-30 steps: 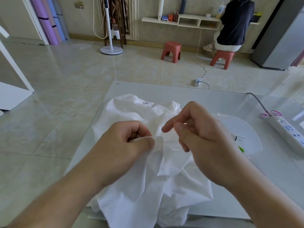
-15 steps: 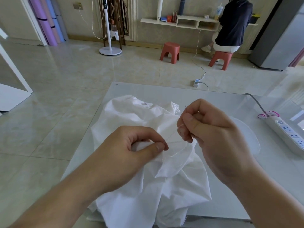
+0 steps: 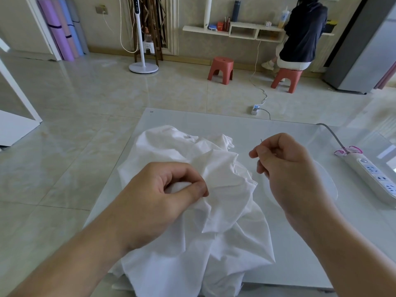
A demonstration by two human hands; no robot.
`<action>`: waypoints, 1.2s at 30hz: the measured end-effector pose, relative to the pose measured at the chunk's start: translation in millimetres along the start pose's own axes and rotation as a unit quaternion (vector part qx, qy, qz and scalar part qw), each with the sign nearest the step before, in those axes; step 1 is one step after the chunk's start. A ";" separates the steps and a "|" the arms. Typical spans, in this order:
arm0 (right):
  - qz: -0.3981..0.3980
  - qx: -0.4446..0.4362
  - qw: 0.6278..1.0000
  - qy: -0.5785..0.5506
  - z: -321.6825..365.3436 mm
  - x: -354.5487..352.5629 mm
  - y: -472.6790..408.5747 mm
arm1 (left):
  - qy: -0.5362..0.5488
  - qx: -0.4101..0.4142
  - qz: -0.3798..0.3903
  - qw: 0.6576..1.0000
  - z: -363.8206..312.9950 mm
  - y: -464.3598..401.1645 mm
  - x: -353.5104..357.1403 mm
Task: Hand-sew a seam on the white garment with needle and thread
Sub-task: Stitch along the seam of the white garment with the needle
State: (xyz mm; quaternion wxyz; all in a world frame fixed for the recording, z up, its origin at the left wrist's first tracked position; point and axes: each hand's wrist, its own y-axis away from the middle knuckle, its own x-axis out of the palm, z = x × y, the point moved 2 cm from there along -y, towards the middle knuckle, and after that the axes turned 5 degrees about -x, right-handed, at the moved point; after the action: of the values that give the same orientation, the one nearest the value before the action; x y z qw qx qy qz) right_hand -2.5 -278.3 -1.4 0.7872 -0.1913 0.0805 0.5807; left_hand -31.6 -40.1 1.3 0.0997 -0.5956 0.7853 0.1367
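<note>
Your left hand (image 3: 162,196), lower centre of the frame, pinches a fold of the white garment (image 3: 192,211) between thumb and curled fingers, bunching the cloth up off the table (image 3: 300,243). Your right hand (image 3: 285,168), centre-right, is raised beside the garment, apart from it, w/ thumb and forefinger pressed together on the needle (image 3: 261,141); its thin tip sticks up above the knuckles. The other fingers curl in. Thread isn't visible; too fine to tell.

The garment lies crumpled in a heap across the centre and lower centre of the frame, on the pale glossy table, its lower edge spilling over the near rim.

A white power strip (image 3: 372,179) sits at the right edge of the frame, on the tabletop, w/ a grey cord and pink band at its far end. A round clear dish (image 3: 330,185) lies just behind your right hand, mostly hidden.

Upper frame: 2 red stools (image 3: 220,69) on the tiled floor, 1 occupied by a person (image 3: 300,33) in a dark top, back to you, at a low wall shelf. A white standing fan (image 3: 141,39) is upper centre-left; rolled mats (image 3: 62,28) lean in the upper left corner.
</note>
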 end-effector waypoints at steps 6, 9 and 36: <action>0.156 -0.031 0.982 -0.100 22.3 14.2 20.2 | -0.003 0.000 -0.003 1.000 -0.2 -0.4 0.6; 0.239 -0.035 0.968 -0.066 28.1 21.5 27.6 | -0.008 0.003 -0.006 1.000 0.4 -0.6 0.8; 0.222 -0.046 0.971 0.076 26.0 25.1 31.1 | -0.006 0.000 -0.024 1.000 2.1 -1.8 -2.3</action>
State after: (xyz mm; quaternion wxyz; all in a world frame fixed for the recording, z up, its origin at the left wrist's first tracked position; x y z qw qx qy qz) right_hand -26.5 -238.0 7.1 0.6208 -0.2481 0.1535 0.7277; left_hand -29.3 -37.7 -0.2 0.1076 -0.6136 0.7700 0.1375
